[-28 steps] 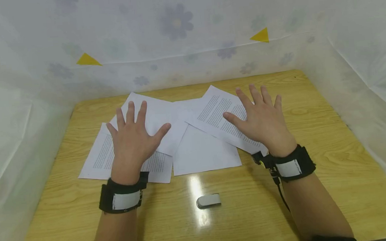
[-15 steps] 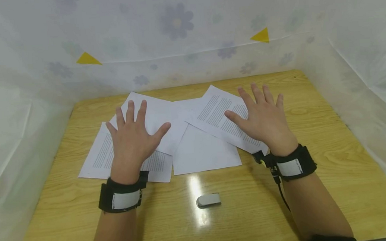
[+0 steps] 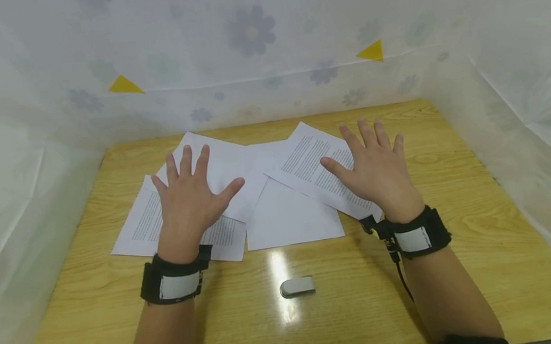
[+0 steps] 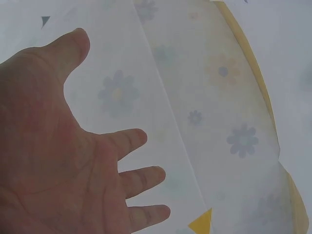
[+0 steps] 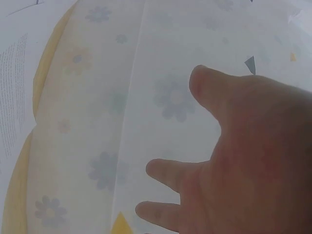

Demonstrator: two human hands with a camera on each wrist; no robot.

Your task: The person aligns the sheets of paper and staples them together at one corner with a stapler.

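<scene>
your left hand (image 3: pixel 187 199) and right hand (image 3: pixel 376 173) hover with fingers spread and holding nothing, right above the scattered paper sheets (image 3: pixel 285 214), which fan out crosswise between and under both palms, the left over the lower printed sheet (image 3: pixel 140 229), the right over the tilted printed page (image 3: pixel 310 164).

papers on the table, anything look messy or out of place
Yes: the printed sheets lie fanned and overlapping at different angles, not stacked square. The small grey stapler sits alone nearer the front edge. Nothing looks torn or spilled.
</scene>
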